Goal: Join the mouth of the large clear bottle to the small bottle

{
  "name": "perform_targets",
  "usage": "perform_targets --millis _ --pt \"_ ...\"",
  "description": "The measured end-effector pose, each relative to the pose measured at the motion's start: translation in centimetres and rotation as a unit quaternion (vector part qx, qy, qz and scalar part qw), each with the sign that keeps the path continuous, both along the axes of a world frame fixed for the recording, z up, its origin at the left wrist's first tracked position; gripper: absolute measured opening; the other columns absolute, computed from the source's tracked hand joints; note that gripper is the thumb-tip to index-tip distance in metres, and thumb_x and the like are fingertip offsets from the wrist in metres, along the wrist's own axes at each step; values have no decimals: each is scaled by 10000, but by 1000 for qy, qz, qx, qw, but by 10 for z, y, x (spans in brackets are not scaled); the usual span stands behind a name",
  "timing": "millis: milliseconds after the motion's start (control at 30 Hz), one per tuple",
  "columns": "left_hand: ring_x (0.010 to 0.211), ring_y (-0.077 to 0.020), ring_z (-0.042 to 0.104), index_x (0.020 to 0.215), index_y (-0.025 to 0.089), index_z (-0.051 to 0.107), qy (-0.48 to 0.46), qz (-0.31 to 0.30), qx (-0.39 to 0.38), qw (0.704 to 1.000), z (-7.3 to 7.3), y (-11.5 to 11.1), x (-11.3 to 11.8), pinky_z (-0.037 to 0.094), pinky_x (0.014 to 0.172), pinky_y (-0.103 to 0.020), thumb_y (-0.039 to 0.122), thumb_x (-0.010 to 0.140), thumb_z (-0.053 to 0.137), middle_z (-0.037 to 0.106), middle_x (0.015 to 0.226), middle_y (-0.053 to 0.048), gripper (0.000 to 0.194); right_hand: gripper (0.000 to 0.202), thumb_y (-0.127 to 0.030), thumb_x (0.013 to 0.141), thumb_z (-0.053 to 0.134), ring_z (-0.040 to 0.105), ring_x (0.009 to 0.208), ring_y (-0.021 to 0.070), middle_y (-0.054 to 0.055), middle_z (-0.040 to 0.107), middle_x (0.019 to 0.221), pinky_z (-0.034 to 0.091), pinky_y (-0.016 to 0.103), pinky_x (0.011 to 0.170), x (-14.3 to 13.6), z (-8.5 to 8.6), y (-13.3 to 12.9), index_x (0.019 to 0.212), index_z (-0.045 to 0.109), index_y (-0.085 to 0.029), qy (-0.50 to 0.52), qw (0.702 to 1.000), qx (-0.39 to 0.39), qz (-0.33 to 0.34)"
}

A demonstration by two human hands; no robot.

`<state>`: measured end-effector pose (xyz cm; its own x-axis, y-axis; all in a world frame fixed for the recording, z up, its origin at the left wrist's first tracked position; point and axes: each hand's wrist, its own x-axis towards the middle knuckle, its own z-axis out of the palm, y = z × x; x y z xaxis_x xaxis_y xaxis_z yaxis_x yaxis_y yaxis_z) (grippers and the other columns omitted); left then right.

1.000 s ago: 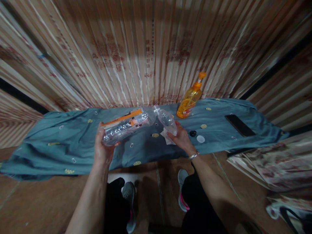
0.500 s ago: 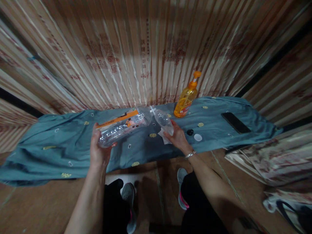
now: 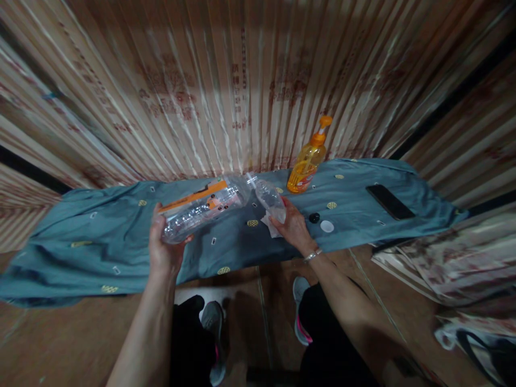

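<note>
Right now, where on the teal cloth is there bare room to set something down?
The widest bare patch of teal cloth lies between its left end and the left hand. A smaller one separates the orange pump bottle and phone. Crowding is around the right hand: small bottle, pale scrap, black piece, white disc.

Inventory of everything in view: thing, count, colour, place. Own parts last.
Large plastic bottle: 1, clear with orange-banded label, in left hand
Small plastic bottle: 1, clear, in right hand
Tissue or paper: 1, white, by right hand
Pump bottle: 1, orange, back of cloth
Caps: 2, one black cap, one white cap, right of right hand
Phone: 1, black, cloth's right end
Patterned cloth: 1, teal, beneath the bottles
Pleated sheeting: count unclear, beige with reddish print, behind
Floor: 1, brown, below
Bracelet: 1, silver, right wrist
Shoes: 2, grey and pink, bottom centre
Hands: 2, bare, one per clear bottle
</note>
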<state>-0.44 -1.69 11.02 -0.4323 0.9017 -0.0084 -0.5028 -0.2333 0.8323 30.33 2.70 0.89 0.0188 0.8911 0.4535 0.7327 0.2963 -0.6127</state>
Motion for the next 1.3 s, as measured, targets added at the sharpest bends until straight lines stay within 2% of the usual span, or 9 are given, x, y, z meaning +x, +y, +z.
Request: perform_targets --millis 233,433,700,833,1000,1167,1300 --pt "731 -205 673 1078 315 771 18 -9 8 1000 3 -1 0 509 408 -239 321 717 843 752 1013 -19 368 708 -387 840 788 692 1264 374 209 686 1390 551 554 1116 -2 -2 1 1451 505 -167 21 1000 0 -11" --pt "733 -199 663 1067 323 788 31 -8 24 999 5 -3 0 519 412 -241 312 702 859 734 1031 -20 372 696 -351 831 789 714 1237 380 213 710 1356 570 548 1090 -3 2 0 1445 525 -156 25 999 -33 -16" --pt "754 -196 664 1029 296 808 43 -3 22 999 5 -2 0 540 434 -246 376 742 843 742 1058 -31 301 819 -407 869 759 642 1387 393 240 614 1538 518 585 1174 1 -4 1 1569 421 -149 9 1000 -10 12" --pt "754 -201 666 1094 304 793 43 -22 19 999 6 -3 0 547 464 -259 297 692 814 746 1056 -30 402 815 -441 883 750 630 1405 388 227 613 1548 519 580 1180 1 -3 1 1577 425 -164 3 1000 -8 15" --pt "716 -200 665 1296 313 702 47 -28 34 998 9 -4 0 503 482 -256 195 670 760 768 1079 -57 639 808 -431 892 739 653 1377 392 241 621 1531 521 571 1177 1 0 -1 1575 420 -140 -8 1000 -7 20" --pt "697 -194 646 1283 260 692 50 -36 57 996 11 -3 0 486 484 -256 187 717 738 786 1070 -76 573 767 -420 920 702 634 1401 385 242 614 1537 502 572 1196 1 0 -1 1575 415 -143 -13 1000 -5 25" --pt "696 -176 640 1241 242 707 48 -38 59 996 11 -3 -1 481 482 -242 179 700 761 790 1079 -64 547 776 -436 932 685 623 1415 383 258 608 1537 482 573 1217 1 -3 0 1579 408 -111 -14 1000 -2 27"
